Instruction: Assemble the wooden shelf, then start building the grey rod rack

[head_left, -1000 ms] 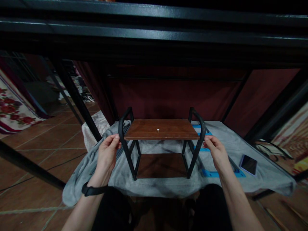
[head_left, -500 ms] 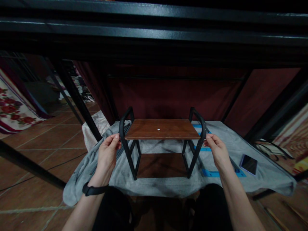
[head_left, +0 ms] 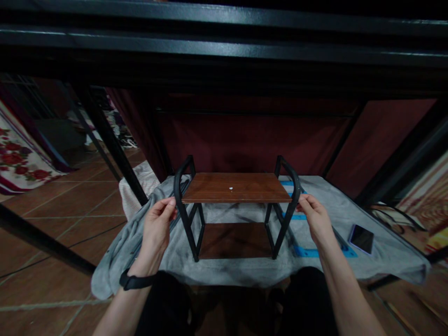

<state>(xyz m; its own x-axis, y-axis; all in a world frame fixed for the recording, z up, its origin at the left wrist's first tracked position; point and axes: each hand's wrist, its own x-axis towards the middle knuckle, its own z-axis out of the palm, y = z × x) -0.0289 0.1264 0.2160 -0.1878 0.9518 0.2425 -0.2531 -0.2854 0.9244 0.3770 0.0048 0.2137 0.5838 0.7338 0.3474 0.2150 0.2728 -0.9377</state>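
A small two-tier rack with brown wood-grain boards point(head_left: 236, 184) and a black metal tube frame point(head_left: 186, 228) stands upright in front of me. My left hand point(head_left: 157, 226) is closed in a pinch at the outer side of the left frame, level with the upper board. Opposite it, my right hand point(head_left: 318, 219) pinches at the outer side of the right frame. Whatever is between either hand's fingertips is too small or hidden to make out. A small white spot point(head_left: 231, 188) shows on the upper board, and the lower board point(head_left: 236, 240) sits near the feet.
Grey cloth point(head_left: 241, 275) covers the low surface beneath the rack. To the right lie a blue flat frame-like piece point(head_left: 306, 252) and a phone point(head_left: 361, 239). Dark metal bars point(head_left: 224, 46) cross overhead, and a slanted black post point(head_left: 112, 144) stands at left.
My left hand has shifted very slightly at the frame, its fingers a little differently curled. The right-hand fingers have turned slightly. The rack has not moved.
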